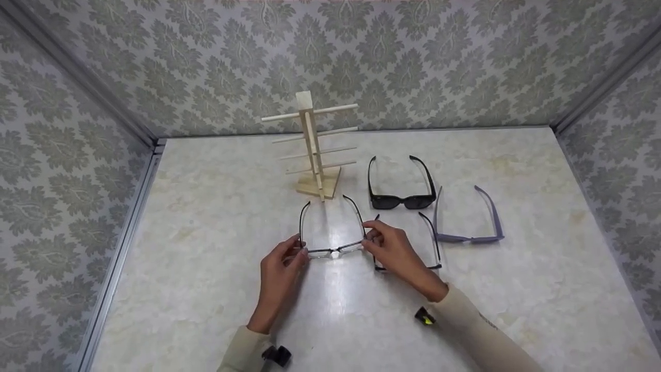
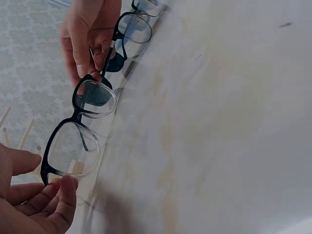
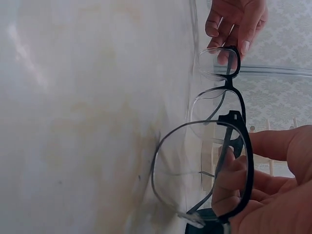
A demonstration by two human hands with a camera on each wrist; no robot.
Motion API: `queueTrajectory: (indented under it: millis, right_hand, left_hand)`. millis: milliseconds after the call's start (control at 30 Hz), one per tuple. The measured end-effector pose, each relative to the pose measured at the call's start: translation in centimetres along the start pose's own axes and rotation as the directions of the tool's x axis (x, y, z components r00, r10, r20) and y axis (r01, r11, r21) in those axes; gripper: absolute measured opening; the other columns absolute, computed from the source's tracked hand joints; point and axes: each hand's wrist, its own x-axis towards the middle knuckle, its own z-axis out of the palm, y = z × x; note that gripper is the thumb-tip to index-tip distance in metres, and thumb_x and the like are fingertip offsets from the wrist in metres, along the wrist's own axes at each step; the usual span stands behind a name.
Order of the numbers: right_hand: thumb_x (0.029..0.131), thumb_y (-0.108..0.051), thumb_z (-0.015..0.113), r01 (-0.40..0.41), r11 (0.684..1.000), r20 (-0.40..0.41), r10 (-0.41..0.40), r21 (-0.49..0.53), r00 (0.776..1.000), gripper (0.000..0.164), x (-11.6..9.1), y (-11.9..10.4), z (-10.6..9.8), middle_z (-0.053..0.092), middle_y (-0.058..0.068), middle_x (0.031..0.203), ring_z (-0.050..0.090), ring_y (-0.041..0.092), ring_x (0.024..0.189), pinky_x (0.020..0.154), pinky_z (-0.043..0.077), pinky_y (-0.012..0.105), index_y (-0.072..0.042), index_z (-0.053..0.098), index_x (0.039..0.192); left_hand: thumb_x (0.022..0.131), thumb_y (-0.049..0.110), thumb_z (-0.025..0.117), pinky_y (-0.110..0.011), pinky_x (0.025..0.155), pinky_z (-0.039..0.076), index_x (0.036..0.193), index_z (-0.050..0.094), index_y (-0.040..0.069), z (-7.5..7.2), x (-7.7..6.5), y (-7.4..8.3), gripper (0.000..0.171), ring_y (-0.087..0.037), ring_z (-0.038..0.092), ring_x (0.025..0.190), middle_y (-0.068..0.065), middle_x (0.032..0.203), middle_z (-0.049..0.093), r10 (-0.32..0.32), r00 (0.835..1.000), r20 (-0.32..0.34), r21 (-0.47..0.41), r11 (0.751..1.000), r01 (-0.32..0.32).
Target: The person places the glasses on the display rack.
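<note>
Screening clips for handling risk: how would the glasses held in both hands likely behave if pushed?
The glasses are probably light, being so slim. Their thin temples, standing open, might swing or flex. The lenses, large and exposed, could smudge or scratch.

Grey leaf-patterned walls (image 1: 413,62); pale marbled tabletop (image 1: 206,232), whitish glare (image 1: 336,294).

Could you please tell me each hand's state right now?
Left hand: holding the black-and-clear eyeglasses, left end.
Right hand: holding the same eyeglasses, right end.
</note>
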Motion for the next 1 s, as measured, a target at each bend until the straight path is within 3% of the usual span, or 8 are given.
queueTrajectory:
  millis: [500,700,1000]
  right_hand:
    - [0.106,-0.008,0.074,0.001,1.0,-0.034,-0.001,0.025,0.999,0.034,-1.6,-1.2,0.0,0.077,0.004,0.101,0.068,0.012,0.081,0.073,0.055,0.024,0.004,0.071,0.138]
    - [0.104,-0.006,0.076,0.014,0.999,-0.066,-0.012,0.038,0.998,0.034,-1.9,-1.9,-0.3,0.076,0.004,0.1,0.068,0.014,0.083,0.074,0.055,0.023,0.005,0.072,0.136]
    - [0.102,-0.005,0.078,0.033,0.999,-0.116,-0.029,0.032,0.993,0.032,-1.9,-2.5,-0.3,0.078,0.004,0.102,0.072,0.018,0.092,0.082,0.06,0.025,-0.001,0.075,0.133]
  left_hand:
    - [0.101,0.002,0.08,-0.025,0.082,0.064,0.137,0.074,-0.004,-0.3,-1.8,0.8,0.037,-0.025,0.078,0.098,-0.012,0.113,0.079,-0.007,0.999,-0.045,-0.04,0.999,0.005]
    - [0.101,0.005,0.081,-0.025,0.082,0.065,0.138,0.074,-0.004,-0.5,-1.6,1.4,0.039,-0.024,0.078,0.101,-0.013,0.114,0.078,0.007,0.999,-0.032,-0.056,0.998,-0.009]
    - [0.1,0.001,0.081,-0.029,0.082,0.065,0.136,0.074,-0.007,-0.7,-1.3,1.8,0.038,-0.026,0.078,0.1,-0.015,0.114,0.078,0.061,0.997,-0.052,-0.105,0.992,-0.066]
